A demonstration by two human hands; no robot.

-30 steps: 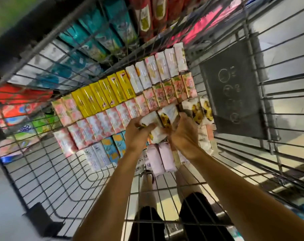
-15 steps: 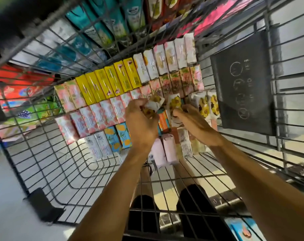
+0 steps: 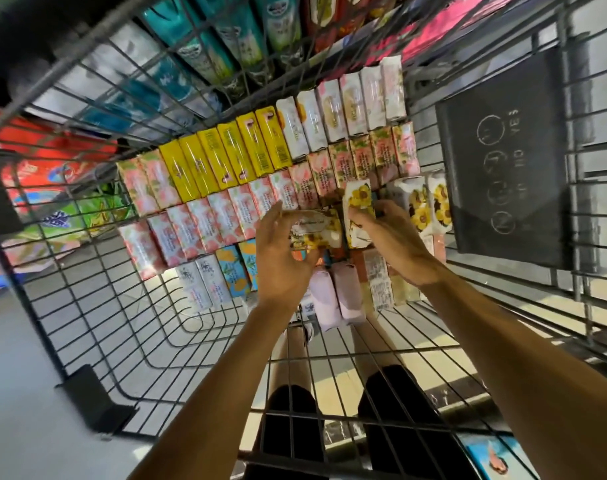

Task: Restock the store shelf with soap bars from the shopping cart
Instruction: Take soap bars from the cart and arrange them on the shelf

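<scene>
We reach into the black wire shopping cart point(image 3: 97, 320) with both hands. Our left hand point(image 3: 281, 261) curls around a white sunflower-print soap bar lying flat point(image 3: 317, 230), thumb and fingers pinching its ends. Our right hand point(image 3: 395, 247) grips a second sunflower-print soap bar standing on end point(image 3: 357, 209), just at three o'clock of the first; the two bars nearly touch. At eleven o'clock lie the yellow wrapped soap bars point(image 3: 226, 150) and the pink floral soap bars point(image 3: 205, 223); at six o'clock, two pale pink soap bars point(image 3: 336, 296).

The risk we judge: the wrappers look slick, and with each hand holding only an end or edge, a bar could slip back down and knock the packed rows askew. Lifting both together could also catch a bar on the cart wires.

Against half a second ago, both hands have closed in toward each other, and the upright bar now sits fully in our right hand's grip instead of just beyond its fingertips.
</scene>
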